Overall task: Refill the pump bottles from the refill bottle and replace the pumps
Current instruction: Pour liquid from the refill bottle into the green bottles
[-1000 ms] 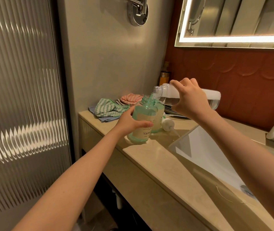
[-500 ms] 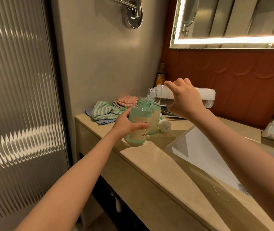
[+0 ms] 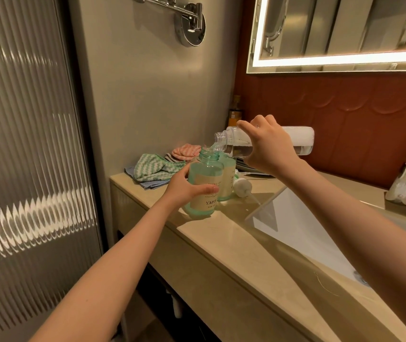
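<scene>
Cloths: a green-and-white one and a pink one (image 3: 155, 169) lie heaped at the far left end of the counter (image 3: 221, 238), out of my way.
Left hand: my left hand (image 3: 184, 188) has its fingers curled round the front pump bottle (image 3: 205, 172), thumb across the label, steadying it upright on the counter.
Front pump bottle: open-necked, pump off, directly under the pouring mouth.
Second pump bottle: the second pump bottle (image 3: 229, 178) stands just behind the first, touching or nearly so, also without a pump.
Loose pump: one loose pump (image 3: 241, 186) lies on its side by the basin (image 3: 295, 230) edge.
Right hand: my right hand (image 3: 268, 149) wraps its fingers over the refill bottle (image 3: 300, 141), tipped close to level, mouth just above the green neck.
Change: over the last second both grips and the tilt have held; only my view has drifted. A thin clear stream shows at the mouth, so I judge the first fill is mid-way and no pump is back on yet.
Hidden: the tinted wall and label hide the level in the front bottle, so I cannot tell how near full it is. My right hand covers the refill bottle's middle. I can find only one pump.
</scene>
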### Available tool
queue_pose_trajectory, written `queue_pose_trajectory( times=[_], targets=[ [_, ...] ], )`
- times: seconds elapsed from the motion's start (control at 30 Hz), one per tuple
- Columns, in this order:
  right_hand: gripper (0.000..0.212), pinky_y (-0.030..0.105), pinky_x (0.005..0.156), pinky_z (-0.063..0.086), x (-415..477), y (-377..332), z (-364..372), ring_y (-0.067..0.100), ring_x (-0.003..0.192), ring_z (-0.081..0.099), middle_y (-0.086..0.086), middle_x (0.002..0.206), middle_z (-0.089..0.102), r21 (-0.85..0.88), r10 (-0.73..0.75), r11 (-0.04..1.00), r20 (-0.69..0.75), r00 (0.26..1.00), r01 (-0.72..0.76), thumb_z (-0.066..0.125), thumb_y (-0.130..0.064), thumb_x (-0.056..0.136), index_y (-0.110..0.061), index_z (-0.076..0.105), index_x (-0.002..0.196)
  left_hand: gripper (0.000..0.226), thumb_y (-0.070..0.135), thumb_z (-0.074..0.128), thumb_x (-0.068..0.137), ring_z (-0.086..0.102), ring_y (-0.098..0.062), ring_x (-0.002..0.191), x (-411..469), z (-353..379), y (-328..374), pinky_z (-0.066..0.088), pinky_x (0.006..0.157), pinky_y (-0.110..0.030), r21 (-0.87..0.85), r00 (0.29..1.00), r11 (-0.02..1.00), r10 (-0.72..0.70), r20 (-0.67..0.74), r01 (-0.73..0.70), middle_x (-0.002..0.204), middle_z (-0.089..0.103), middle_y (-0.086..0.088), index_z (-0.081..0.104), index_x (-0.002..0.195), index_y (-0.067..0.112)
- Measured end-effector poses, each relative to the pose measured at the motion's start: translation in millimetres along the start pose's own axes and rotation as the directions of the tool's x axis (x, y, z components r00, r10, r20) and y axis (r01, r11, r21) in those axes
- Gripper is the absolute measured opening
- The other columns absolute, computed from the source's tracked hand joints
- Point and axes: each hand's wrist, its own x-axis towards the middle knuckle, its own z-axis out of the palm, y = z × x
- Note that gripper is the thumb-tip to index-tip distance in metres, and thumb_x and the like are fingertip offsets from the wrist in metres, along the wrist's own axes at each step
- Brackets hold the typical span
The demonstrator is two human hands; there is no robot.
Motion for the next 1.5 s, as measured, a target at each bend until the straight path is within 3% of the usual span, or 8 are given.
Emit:
queue_pose_trajectory(
  times=[0.17,0.37,0.6,1.0,1.3,1.5],
  targets=[
    [0.068,0.031,0.079,0.044,-0.2,-0.7,-0.4,0.027,0.107,0.043,0.012,0.121,0.05,0.002,0.003,1.0,0.006,1.0,-0.003,0.072,-0.019,0.076,-0.018,0.04,0.136,0.06,0.016,0.085,0.062,0.061,-0.013,0.098,-1.6,0.3,1.8,0.05,0.079,-0.029,0.0,1.0,1.0,0.006,0.0,-0.006,0.107,0.064,0.006,0.055,0.112,0.026],
    [0.067,0.033,0.08,0.045,1.6,-0.8,-0.1,0.028,0.107,0.043,0.013,0.12,0.051,0.008,-0.003,1.0,0.009,1.0,0.003,0.072,-0.018,0.076,-0.017,0.041,0.135,0.061,0.016,0.085,0.061,0.061,-0.016,0.102,-1.4,-0.1,0.9,0.05,0.085,-0.033,0.001,1.0,1.0,0.005,0.0,-0.005,0.11,0.064,0.003,0.055,0.113,0.026],
    [0.068,0.032,0.078,0.044,0.8,-1.8,0.1,0.028,0.108,0.043,0.013,0.12,0.05,0.02,0.008,1.0,0.012,1.0,-0.008,0.072,-0.016,0.075,-0.017,0.041,0.136,0.056,0.012,0.084,0.063,0.06,-0.008,0.092,-3.8,0.2,3.9,0.049,0.072,-0.021,-0.017,1.0,1.0,0.013,0.005,-0.012,0.099,0.063,0.012,0.055,0.109,0.025],
    [0.067,0.033,0.079,0.044,2.1,-6.5,-2.7,0.029,0.109,0.043,0.014,0.122,0.051,0.024,0.0,1.0,0.012,1.0,-0.001,0.072,-0.018,0.076,-0.016,0.042,0.135,0.057,0.012,0.083,0.063,0.059,-0.011,0.094,-5.5,-0.1,4.8,0.048,0.071,-0.02,-0.03,1.0,1.0,0.003,0.0,-0.003,0.101,0.062,0.008,0.054,0.111,0.023],
    [0.066,0.032,0.078,0.044,1.7,-7.6,-2.6,0.028,0.109,0.042,0.014,0.123,0.049,0.027,0.004,1.0,0.022,1.0,-0.004,0.071,-0.02,0.077,-0.016,0.041,0.136,0.058,0.013,0.083,0.063,0.059,-0.016,0.101,-6.3,-0.8,5.1,0.047,0.078,-0.027,-0.036,1.0,0.999,-0.008,-0.007,0.008,0.106,0.062,0.005,0.054,0.112,0.023],
    [0.066,0.032,0.078,0.043,2.8,-7.8,-2.2,0.029,0.108,0.043,0.015,0.121,0.05,0.019,-0.001,1.0,0.021,1.0,0.001,0.071,-0.016,0.076,-0.015,0.041,0.135,0.057,0.012,0.083,0.064,0.059,-0.014,0.097,-8.1,-0.9,5.9,0.048,0.072,-0.021,-0.04,1.0,0.999,-0.009,-0.001,0.009,0.105,0.062,0.005,0.054,0.112,0.022]
  ],
)
